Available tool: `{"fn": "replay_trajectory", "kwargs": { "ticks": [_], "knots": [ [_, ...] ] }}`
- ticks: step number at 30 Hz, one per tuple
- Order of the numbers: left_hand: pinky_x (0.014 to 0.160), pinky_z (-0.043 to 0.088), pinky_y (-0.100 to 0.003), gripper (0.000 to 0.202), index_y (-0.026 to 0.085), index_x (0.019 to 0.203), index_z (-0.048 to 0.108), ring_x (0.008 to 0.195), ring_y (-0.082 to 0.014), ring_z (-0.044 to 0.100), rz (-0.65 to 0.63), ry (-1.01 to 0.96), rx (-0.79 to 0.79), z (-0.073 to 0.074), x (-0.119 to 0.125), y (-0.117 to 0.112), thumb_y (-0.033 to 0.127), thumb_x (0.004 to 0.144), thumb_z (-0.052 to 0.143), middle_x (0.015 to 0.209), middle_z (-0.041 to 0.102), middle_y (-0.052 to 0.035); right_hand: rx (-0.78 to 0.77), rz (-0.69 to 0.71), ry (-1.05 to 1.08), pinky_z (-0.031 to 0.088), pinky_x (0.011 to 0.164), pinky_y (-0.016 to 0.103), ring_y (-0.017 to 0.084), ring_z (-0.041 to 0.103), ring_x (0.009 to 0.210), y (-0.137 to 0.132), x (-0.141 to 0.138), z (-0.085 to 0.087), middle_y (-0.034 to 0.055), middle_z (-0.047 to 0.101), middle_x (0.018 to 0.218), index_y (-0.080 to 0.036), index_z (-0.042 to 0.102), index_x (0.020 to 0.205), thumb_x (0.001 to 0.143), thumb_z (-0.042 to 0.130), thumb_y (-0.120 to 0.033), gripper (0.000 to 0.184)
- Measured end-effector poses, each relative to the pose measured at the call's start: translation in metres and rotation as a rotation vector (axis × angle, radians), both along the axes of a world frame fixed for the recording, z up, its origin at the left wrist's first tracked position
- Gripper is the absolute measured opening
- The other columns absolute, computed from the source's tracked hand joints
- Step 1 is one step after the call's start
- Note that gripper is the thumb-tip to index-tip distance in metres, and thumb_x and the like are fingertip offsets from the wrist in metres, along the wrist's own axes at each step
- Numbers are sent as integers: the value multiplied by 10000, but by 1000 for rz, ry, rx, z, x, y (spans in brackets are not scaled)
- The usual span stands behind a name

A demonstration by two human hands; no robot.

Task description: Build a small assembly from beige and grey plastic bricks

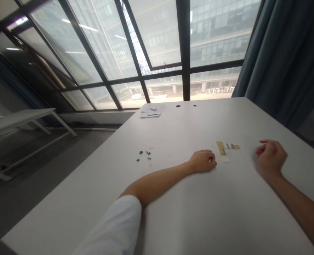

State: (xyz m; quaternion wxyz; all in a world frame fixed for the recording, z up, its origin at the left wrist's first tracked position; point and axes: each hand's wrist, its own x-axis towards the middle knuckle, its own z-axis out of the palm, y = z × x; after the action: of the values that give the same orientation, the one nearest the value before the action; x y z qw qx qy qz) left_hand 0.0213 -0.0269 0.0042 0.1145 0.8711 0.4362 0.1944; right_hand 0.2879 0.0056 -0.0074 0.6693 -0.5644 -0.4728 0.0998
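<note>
Yellow pieces are lying flat on the white table, between your two hands and slightly beyond them. Small grey pieces are lying among them, and a pale square is lying on the near side of this group. Markings on the pieces are showing too small to read.

Your left hand is resting on the tabletop just to the left of the group. Its fingers are curling inward, with a small gap showing between thumb and forefinger; you cannot tell from this view whether they are pinching anything. Your left forearm is reaching forward from a white sleeve.

Your right hand is standing to the right of the group, apart from it. Its fingers are bending toward the palm, and its inner edge is showing blurred; you cannot tell whether the fingertips are pressing together or gripping something, nor whether the hand is touching the table.

Farther left, beyond your left forearm, small dark parts are lying scattered. Papers are lying near the far edge, and a dark blue curtain is hanging beside the window.
</note>
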Motion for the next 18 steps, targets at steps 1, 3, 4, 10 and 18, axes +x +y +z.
{"fn": "replay_trajectory", "kwargs": {
  "ticks": [1, 3, 4, 10, 18],
  "knots": [
    [708, 421, -246, 207, 196, 738, 646, 790, -156, 599, -2, -3, 8, 0, 0, -1, 311, 865, 530, 833, 679, -29, 13, 15, -7, 361, 460, 256, 136, 471, 438, -2, -2, 1, -12, 534, 535, -160, 625, 900, 888, 423, -331, 265],
    [698, 412, -246, 272, 193, 689, 624, 770, -152, 594, -9, -6, 21, 0, -1, -3, 351, 886, 524, 784, 660, -28, 45, 41, -26, 357, 453, 258, 140, 461, 430, -6, -6, 2, -13, 534, 539, -169, 611, 939, 920, 410, -373, 287],
    [689, 405, -246, 302, 192, 672, 615, 760, -149, 590, -14, -6, 27, 0, -1, -4, 371, 896, 521, 764, 650, -26, 64, 55, -48, 364, 459, 261, 145, 466, 435, -7, -8, 2, -13, 535, 542, -174, 609, 952, 926, 416, -385, 287],
    [638, 354, -244, 359, 186, 637, 579, 728, -130, 564, -44, -25, 74, 5, -5, -6, 403, 913, 505, 738, 630, -13, 111, 152, -273, 402, 505, 293, 172, 510, 472, -16, -12, -1, -4, 574, 581, -204, 607, 1046, 909, 468, -370, 257],
    [617, 327, -255, 409, 161, 672, 661, 651, -124, 493, 162, -106, -43, 41, -23, 13, 460, 908, 510, 685, 625, -20, 108, 183, -365, 444, 558, 318, 211, 566, 527, -20, -14, -2, 9, 600, 604, -224, 577, 1173, 805, 494, -312, 387]
  ]
}}
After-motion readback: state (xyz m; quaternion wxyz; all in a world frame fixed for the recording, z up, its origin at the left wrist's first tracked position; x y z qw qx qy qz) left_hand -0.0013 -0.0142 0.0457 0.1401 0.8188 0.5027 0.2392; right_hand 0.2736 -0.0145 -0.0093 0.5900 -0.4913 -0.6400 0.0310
